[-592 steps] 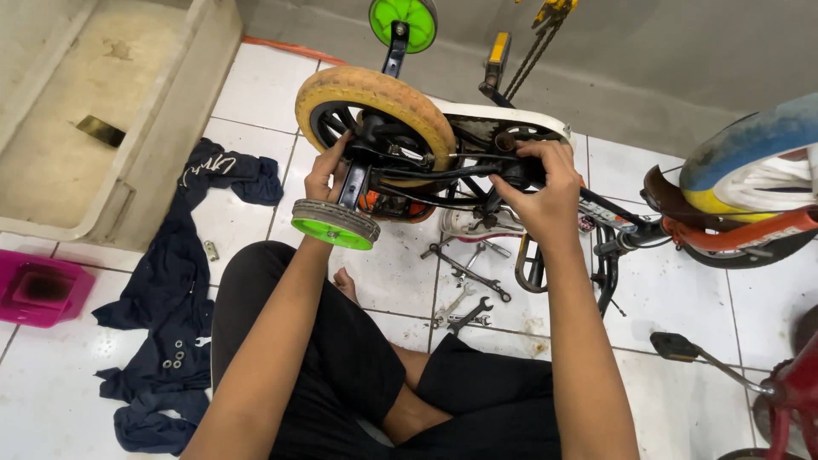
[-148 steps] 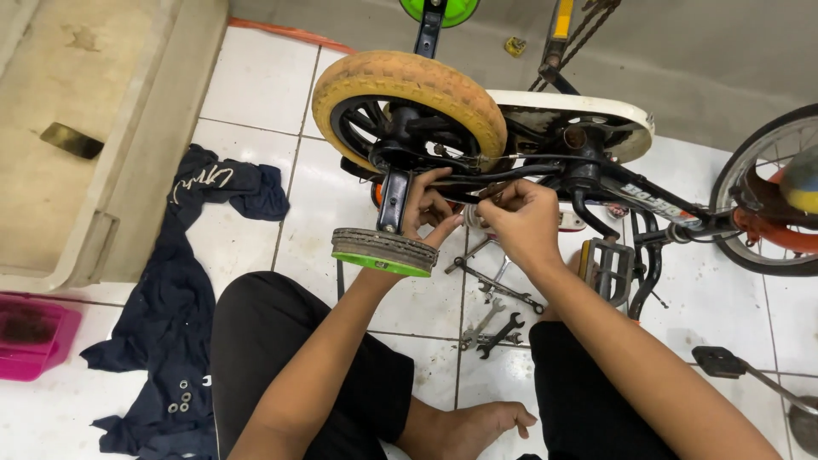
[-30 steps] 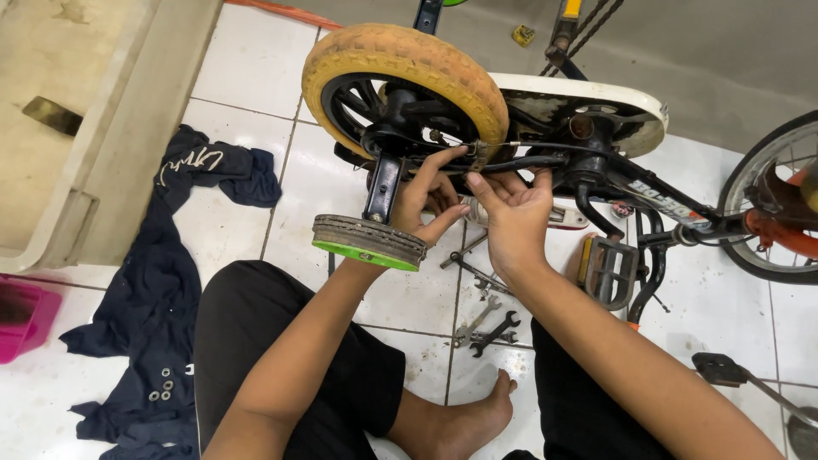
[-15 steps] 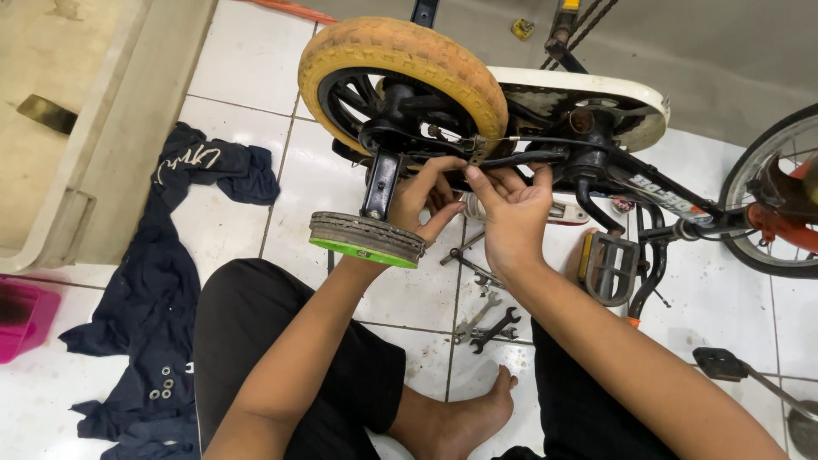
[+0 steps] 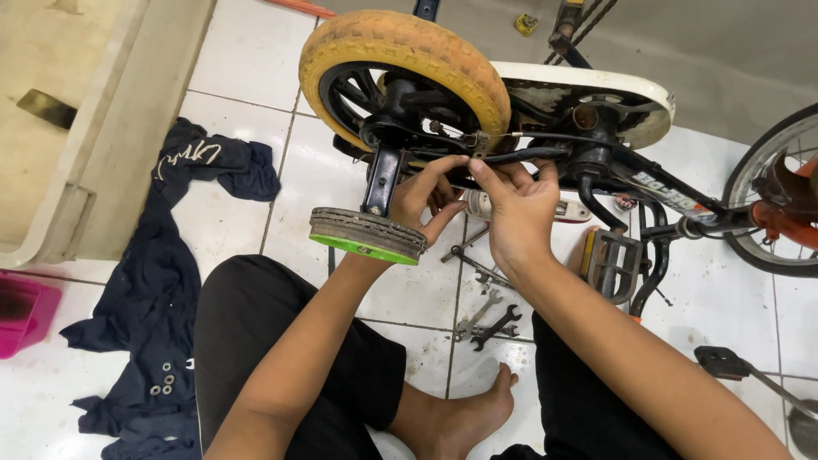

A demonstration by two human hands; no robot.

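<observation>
A small black bicycle lies upside down in front of me, its yellow-tyred rear wheel at top centre. A green training wheel on a black bracket juts toward me. My left hand reaches under the rear frame near the axle, fingers curled around a part I cannot make out. My right hand pinches the black frame stay beside the thin brake cable. The white chain guard lies to the right, with a grey pedal below it.
Several spanners lie on the white tiles between my legs. A dark blue garment with small washers on it is spread at left, beside a pink tub and a beige basin. Another bicycle's wheel stands at right.
Over twenty seconds my hands moved from the training wheel and frame to the rear axle area. In the last second they barely shifted, the fingers working close together at the stay.
</observation>
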